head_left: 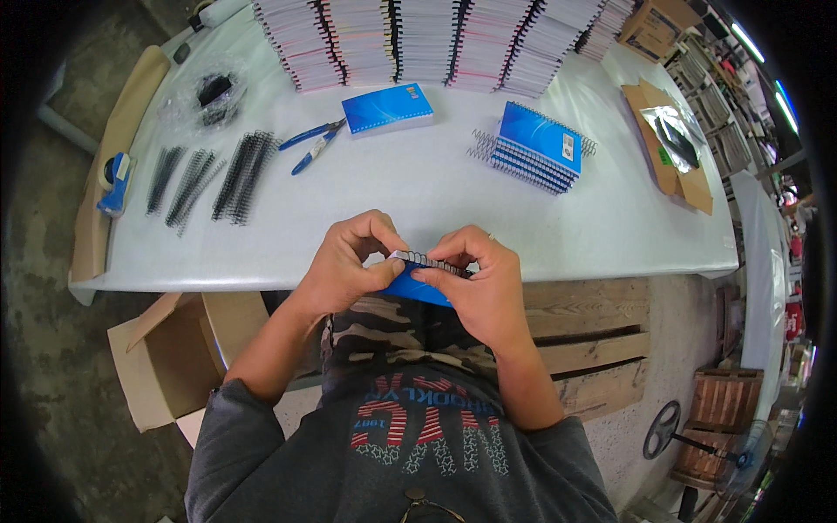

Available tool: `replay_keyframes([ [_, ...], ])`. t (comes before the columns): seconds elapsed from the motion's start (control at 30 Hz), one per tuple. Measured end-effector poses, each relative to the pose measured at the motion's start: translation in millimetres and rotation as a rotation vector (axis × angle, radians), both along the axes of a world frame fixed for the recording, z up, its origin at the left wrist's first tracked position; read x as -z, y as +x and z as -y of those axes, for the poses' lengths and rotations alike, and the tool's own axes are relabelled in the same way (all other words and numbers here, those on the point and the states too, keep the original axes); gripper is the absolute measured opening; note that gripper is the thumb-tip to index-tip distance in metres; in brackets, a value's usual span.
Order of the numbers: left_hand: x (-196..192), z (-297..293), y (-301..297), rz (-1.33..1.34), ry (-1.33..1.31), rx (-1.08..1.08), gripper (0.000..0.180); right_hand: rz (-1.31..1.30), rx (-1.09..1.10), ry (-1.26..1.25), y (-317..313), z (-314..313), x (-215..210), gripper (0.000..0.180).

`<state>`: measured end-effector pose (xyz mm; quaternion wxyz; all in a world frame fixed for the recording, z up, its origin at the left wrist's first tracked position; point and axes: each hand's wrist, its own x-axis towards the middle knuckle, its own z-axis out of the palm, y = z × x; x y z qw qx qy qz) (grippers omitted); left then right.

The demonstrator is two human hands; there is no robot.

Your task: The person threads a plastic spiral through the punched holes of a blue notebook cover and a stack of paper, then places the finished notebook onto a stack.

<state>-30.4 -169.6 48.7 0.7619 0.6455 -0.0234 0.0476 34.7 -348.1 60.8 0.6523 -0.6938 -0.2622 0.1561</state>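
Low at the table's near edge, I hold a small blue notebook (425, 290) with its perforated edge turned up. A black spiral coil (433, 262) runs along that edge. My left hand (356, 258) pinches the notebook's left corner between thumb and fingers. Further right, my right hand (475, 270) is closed on the coil and the cover, thumb on the blue side. My fingers hide parts of the coil. Beyond my hands lie a blue unbound notebook (388, 108) and blue-handled pliers (312, 144), both untouched.
Several loose black coils (244, 179) lie at left, near a plastic bag (214, 98) and a blue tape dispenser (114, 185). Coil-bound notebooks (539, 144) are stacked at right. Tall paper stacks (427, 44) line the back. An open carton (187, 349) stands below left.
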Motion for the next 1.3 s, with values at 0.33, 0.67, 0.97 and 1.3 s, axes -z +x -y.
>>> replay_keyframes([
  [0.33,-3,-2,21,-0.126,-0.006,-0.06,0.035,0.014,0.279,0.184,15,4,6,0.032],
  [0.67,-19,63,195,0.061,0.265,-0.393,0.035,0.342,1.053,0.241,144,16,42,0.038],
  [0.97,55,79,227,0.35,0.739,-0.798,0.019,0.325,0.946,0.308,174,30,83,0.037],
  [1.3,59,77,226,0.249,0.334,-0.694,0.016,0.291,0.933,0.142,161,28,69,0.038],
])
